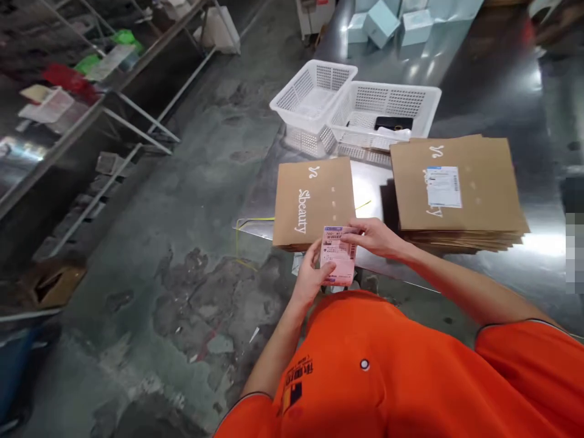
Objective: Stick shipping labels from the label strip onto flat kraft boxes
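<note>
Close to my body, a printed shipping label (338, 258) is held between both hands; it looks pinkish white with a barcode along one side. My left hand (314, 272) grips its left edge, thumb on top. At the upper right corner, my right hand (371, 236) pinches it with thumb and fingers. Just beyond lies a short stack of brown cardboard mailers (314, 198) printed "Sbeauty". To the right is a taller stack of the same mailers (483, 182), the top one bearing a white shipping label (444, 187).
Two white plastic baskets (301, 91) (387, 100) stand behind the mailers on the shiny metal table (511, 109); the right one holds a black item (393, 123). Pale blue boxes (382, 24) sit at the far end. Left, across the floor, is a cluttered workbench (98, 100).
</note>
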Motion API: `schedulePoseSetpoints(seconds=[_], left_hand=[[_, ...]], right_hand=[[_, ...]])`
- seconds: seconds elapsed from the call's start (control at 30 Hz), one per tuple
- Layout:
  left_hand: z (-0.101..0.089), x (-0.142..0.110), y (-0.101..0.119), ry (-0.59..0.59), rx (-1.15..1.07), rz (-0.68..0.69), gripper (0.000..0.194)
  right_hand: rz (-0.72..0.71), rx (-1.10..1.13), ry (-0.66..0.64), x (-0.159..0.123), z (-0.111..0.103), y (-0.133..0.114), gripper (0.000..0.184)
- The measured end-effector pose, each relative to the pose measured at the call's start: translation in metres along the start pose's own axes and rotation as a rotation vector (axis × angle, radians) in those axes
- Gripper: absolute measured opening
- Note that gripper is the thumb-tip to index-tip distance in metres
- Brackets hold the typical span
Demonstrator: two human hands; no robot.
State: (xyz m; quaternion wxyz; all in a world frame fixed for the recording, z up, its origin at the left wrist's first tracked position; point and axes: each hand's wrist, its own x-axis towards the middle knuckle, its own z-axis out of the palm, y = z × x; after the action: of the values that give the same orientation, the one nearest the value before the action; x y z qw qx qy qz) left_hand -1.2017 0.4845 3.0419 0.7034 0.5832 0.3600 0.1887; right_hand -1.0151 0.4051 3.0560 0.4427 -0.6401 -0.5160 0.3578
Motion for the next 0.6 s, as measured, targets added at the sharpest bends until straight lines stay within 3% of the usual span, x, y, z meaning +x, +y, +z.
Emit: schedulePoseSetpoints(seconds=[0.07,0.13,0.2,0.33,0.47,0.6], left_hand=[[-0.005,-0.001,0.01,0.058,-0.024,0.065,0.056],[-0.008,0.005,0.016,0.16,0.015,0.082,0.03],[-0.011,0.015,0.013,0.236,0.053,0.062,0.026],[-0.023,0.032,-0.015,0.246,0.059,-0.031,0.041],[-0.046,0.023,-0.053,0.156,0.037,-0.235,0.044],[-0.077,-0.012,-0.081,0.164,0.114,-0.372,0.045]], right_hand=[[-0.012,0.014,-0.048,0.001,0.014,0.002,0.042],[-0.044,-0.012,-0.059,0.004,0.023,0.004,0.04],[-0.077,-0.055,-0.006,0.011,0.029,0.007,0.033],[-0.138,-0.176,0.085,0.049,0.029,0.023,0.021],[-0.097,-0.494,0.248,0.107,0.013,0.046,0.02],[-0.005,-0.854,0.196,0.14,0.0,0.056,0.048]])
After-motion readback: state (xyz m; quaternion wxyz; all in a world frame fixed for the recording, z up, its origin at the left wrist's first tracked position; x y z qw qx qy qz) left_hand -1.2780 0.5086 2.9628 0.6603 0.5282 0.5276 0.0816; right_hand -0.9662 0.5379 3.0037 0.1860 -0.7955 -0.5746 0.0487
